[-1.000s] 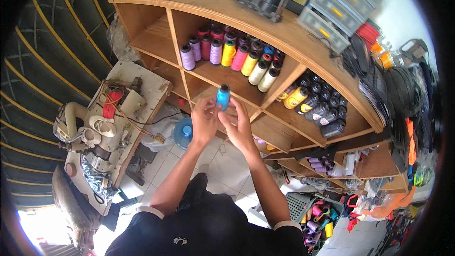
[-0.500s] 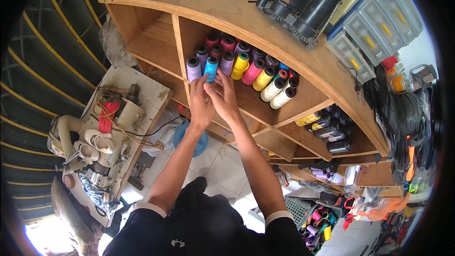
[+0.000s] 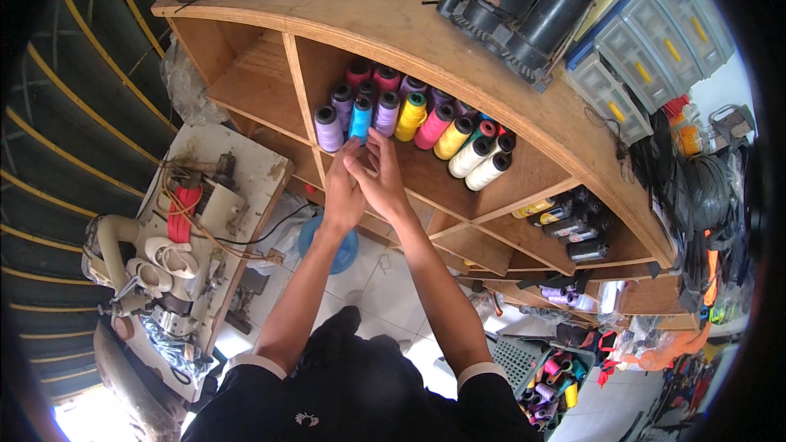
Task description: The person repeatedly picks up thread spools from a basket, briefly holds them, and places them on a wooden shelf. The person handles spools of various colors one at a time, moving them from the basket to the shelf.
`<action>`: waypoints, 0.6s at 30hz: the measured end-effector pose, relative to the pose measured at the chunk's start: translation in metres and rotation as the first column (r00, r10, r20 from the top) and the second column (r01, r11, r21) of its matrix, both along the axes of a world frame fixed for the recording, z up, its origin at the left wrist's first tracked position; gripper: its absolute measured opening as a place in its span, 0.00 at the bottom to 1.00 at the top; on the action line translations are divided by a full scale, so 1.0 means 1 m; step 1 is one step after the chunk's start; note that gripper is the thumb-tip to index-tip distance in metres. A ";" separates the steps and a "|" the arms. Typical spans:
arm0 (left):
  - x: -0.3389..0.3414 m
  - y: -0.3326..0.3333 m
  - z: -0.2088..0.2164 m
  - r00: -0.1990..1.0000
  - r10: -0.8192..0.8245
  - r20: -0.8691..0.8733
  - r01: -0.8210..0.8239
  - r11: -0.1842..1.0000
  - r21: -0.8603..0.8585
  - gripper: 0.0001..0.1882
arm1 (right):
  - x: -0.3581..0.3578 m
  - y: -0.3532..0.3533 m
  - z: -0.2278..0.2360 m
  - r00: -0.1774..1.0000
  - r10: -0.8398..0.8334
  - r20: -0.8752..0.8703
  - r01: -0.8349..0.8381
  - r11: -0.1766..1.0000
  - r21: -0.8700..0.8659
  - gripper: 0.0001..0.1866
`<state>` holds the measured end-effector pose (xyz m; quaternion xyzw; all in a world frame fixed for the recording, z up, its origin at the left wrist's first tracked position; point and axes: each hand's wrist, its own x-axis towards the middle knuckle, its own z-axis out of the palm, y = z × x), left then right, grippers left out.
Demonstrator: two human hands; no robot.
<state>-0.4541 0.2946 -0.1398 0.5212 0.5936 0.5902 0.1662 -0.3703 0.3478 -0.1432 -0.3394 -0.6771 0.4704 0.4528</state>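
Note:
Both my hands are at the front of a wooden shelf compartment filled with thread cones. My left hand has its fingers stretched toward the shelf and partly covered by the other hand; nothing shows in it. My right hand crosses close against it, thumb and fingers extended and apart, holding nothing I can see. Just beyond the fingertips a blue thread cone stands upright in the front row. Beside it are a pale lilac cone on the left and a purple cone on the right. Yellow and pink cones continue the row.
The wooden shelf curves across the top. Black cones lie in a lower right compartment. A sewing machine table is at left. A blue basin and a crate of mixed spools sit on the floor. Plastic drawers stand upper right.
My hands have drawn slightly back from the blue cone, which now stands on its own in the row. The view has shifted a little.

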 end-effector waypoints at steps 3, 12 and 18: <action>0.001 -0.010 -0.009 0.986 0.035 0.165 -0.033 0.999 -0.012 0.18 | 0.005 -0.010 0.005 0.999 -0.018 -0.029 0.017 0.998 -0.052 0.35; -0.014 -0.018 -0.013 0.927 0.241 0.289 -0.248 0.969 -0.014 0.09 | 0.007 -0.012 0.007 0.966 -0.100 0.238 0.021 0.949 0.313 0.20; -0.023 -0.020 -0.017 0.929 0.276 0.246 -0.275 0.961 -0.038 0.08 | -0.003 -0.022 0.015 0.734 -0.330 0.593 -0.007 0.871 0.492 0.23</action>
